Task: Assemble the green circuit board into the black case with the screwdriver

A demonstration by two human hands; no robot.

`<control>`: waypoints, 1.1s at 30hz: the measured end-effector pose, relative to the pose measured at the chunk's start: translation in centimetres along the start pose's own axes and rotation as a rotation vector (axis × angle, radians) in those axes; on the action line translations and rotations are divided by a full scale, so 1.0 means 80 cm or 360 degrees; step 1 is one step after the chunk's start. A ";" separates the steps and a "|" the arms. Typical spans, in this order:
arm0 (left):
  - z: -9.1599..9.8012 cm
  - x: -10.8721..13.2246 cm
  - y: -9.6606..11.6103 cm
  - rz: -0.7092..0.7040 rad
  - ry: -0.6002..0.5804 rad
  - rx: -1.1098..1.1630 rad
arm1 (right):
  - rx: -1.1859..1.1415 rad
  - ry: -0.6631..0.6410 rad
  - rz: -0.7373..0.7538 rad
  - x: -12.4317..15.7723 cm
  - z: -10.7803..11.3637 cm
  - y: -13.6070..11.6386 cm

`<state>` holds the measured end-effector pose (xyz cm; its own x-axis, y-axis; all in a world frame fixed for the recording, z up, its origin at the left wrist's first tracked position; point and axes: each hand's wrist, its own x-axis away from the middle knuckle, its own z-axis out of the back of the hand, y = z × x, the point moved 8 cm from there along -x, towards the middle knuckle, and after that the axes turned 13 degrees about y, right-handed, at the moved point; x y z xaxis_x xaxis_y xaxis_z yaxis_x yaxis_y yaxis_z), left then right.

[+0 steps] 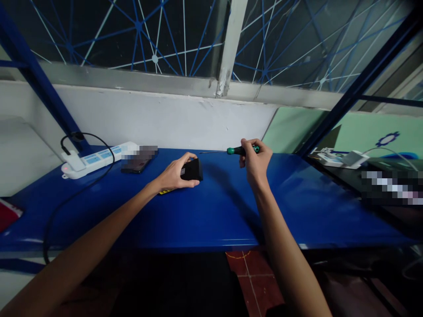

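Observation:
My left hand (174,174) is closed around a small black box-like device (192,171) with a pale label on its side, just above the blue tabletop (198,220). Something yellow and black (167,191) shows beneath that hand; I cannot make out what it is. In my right hand (256,160) is a screwdriver (235,150) with a green and black handle. Its thin shaft points left, with the tip close to the device's upper right edge. Whether the tip touches the device I cannot tell.
A white power strip (99,159) with a black cable (82,187) lies at the back left, beside a dark phone (140,159). On the right are a white charger (355,158) and a partly blurred dark object (390,187). Blue frame posts (49,83) rise at both sides.

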<state>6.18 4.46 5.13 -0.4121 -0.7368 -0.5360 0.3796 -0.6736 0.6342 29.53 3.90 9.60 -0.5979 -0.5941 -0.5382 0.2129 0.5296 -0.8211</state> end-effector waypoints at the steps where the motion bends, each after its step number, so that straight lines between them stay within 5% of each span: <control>1: 0.000 0.000 0.000 0.0011 0.0003 -0.0019 | 0.0013 0.0015 0.0007 -0.001 0.001 0.001; 33: 0.002 0.000 0.010 0.0065 0.0056 -0.0219 | 0.0208 0.0017 0.0110 -0.004 0.007 0.011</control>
<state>6.35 3.97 5.73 -0.3654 -0.7639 -0.5319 0.5065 -0.6426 0.5749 30.34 4.21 8.96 -0.5862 -0.5523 -0.5928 0.3524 0.4850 -0.8004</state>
